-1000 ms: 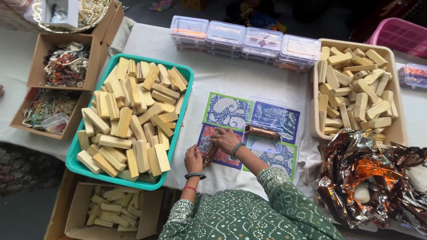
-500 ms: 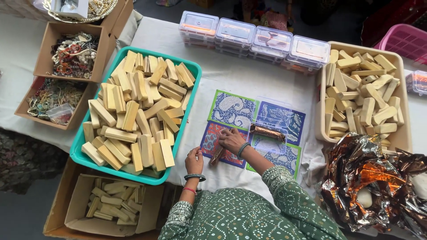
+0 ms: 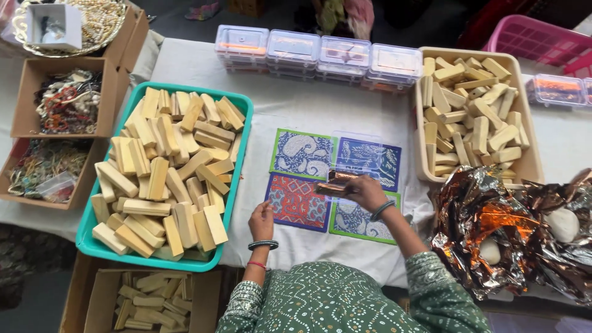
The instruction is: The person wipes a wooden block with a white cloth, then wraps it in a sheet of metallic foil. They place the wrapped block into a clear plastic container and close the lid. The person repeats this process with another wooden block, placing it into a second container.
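My right hand [image 3: 365, 192] is shut on a small bar wrapped in copper foil [image 3: 336, 182], held just above four patterned square tiles [image 3: 300, 153] laid in a block on the white cloth. A clear plastic lid [image 3: 370, 148] lies over the upper right tile. My left hand [image 3: 262, 220] rests on the cloth at the left edge of the red tile [image 3: 295, 200], fingers bent, with nothing seen in it. Both wrists wear bangles.
A teal tray [image 3: 237, 161] heaped with pale bars sits to the left, a beige tray [image 3: 424, 139] of similar bars to the right. Clear lidded boxes [image 3: 293, 48] line the far edge. Crumpled copper foil [image 3: 493, 216], jewellery boxes [image 3: 65, 102], a pink basket [image 3: 536, 43].
My right hand has moved right from the lower left tiles and taken hold of the foil-wrapped bar, shifting it slightly left. My left hand has stayed by the red tile.
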